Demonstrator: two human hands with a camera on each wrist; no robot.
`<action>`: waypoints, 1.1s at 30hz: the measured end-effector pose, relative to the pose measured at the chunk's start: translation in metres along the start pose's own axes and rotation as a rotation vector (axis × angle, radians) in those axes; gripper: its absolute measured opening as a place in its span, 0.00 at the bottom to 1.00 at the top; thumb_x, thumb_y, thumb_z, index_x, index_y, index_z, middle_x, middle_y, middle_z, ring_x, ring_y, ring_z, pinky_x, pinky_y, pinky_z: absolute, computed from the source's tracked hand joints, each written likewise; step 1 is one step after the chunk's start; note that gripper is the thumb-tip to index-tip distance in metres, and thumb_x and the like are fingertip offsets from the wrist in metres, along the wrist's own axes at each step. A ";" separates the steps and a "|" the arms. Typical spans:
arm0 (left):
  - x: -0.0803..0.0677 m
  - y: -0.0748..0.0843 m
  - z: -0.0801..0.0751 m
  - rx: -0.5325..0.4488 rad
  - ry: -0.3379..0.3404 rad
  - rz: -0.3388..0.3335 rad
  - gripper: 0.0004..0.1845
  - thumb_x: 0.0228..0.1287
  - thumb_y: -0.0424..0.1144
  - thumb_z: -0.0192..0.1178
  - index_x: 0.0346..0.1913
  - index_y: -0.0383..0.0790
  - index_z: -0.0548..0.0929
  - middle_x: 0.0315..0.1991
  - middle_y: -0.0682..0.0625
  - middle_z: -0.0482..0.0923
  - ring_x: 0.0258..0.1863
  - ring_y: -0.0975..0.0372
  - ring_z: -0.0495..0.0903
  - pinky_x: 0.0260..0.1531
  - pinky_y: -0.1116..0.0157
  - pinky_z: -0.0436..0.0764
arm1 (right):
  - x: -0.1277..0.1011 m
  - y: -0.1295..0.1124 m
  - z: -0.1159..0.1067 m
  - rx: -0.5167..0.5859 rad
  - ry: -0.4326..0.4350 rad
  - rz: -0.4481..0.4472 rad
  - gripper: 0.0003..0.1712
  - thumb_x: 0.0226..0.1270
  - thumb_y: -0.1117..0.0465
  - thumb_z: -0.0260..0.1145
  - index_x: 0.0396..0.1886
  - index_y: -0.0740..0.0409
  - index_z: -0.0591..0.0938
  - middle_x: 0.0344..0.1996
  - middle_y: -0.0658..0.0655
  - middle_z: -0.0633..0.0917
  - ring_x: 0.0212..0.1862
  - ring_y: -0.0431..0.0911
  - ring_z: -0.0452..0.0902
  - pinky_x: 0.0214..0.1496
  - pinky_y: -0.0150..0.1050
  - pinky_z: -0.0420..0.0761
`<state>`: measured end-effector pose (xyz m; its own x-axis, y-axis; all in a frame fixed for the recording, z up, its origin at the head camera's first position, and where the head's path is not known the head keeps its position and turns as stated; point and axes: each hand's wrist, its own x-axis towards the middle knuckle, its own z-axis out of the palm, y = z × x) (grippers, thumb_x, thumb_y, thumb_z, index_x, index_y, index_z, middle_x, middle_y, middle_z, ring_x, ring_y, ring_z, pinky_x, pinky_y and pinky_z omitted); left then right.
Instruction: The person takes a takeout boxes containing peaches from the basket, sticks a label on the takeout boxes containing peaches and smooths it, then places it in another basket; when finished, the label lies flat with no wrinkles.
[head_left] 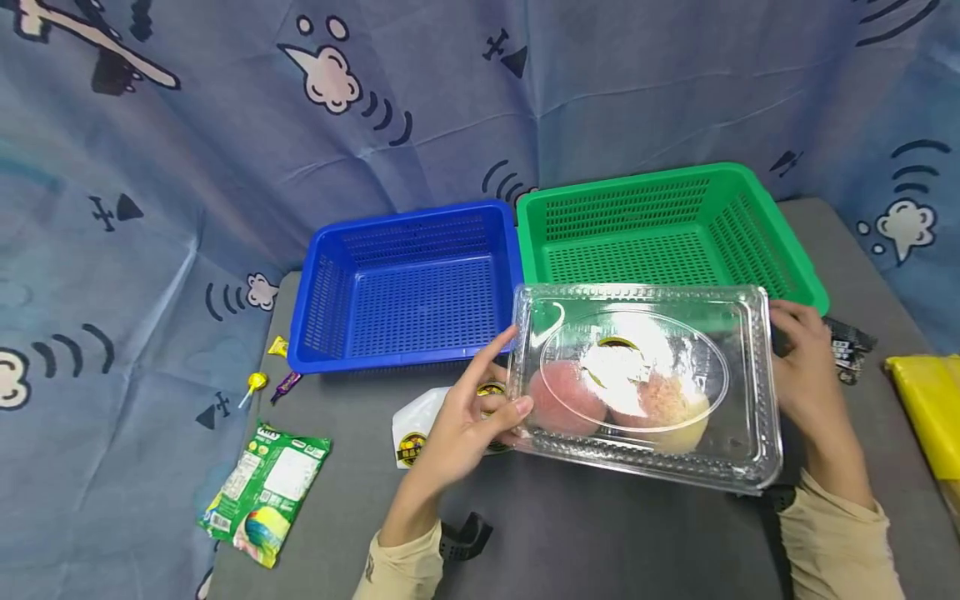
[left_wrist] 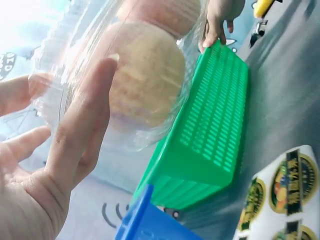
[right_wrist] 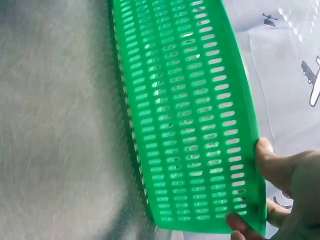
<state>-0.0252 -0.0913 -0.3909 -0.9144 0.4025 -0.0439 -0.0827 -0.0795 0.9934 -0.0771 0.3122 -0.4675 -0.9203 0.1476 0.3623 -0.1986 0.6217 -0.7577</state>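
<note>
My left hand grips the left edge of a clear plastic box, its thumb on the near side. Inside the lidded box lie round pinkish fruits, which look like peaches. The box is held up, tilted, overlapping the near part of the green basket in the head view. At that basket's right front corner is my right hand. In the right wrist view, the thumb and fingers of that hand pinch the basket's rim. Part of the right hand is hidden behind the box in the head view.
A blue basket stands left of the green one. White sheets with round black-and-gold labels lie behind the left hand. Farther left are a green snack bag, a yellow lollipop and small wrapped sweets. A yellow package lies far right.
</note>
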 end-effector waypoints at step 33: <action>0.147 0.017 0.015 0.069 0.189 -0.094 0.41 0.78 0.31 0.61 0.85 0.61 0.57 0.41 0.48 0.68 0.22 0.59 0.83 0.35 0.49 0.92 | 0.008 -0.020 -0.004 -0.191 -0.102 0.096 0.13 0.77 0.67 0.67 0.55 0.69 0.86 0.59 0.75 0.73 0.48 0.45 0.59 0.47 0.46 0.57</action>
<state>-0.1546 -0.0199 -0.3792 -0.9625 0.2264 -0.1494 -0.1499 0.0151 0.9886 -0.0793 0.3038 -0.4476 -0.9631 0.1404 0.2297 -0.0503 0.7444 -0.6659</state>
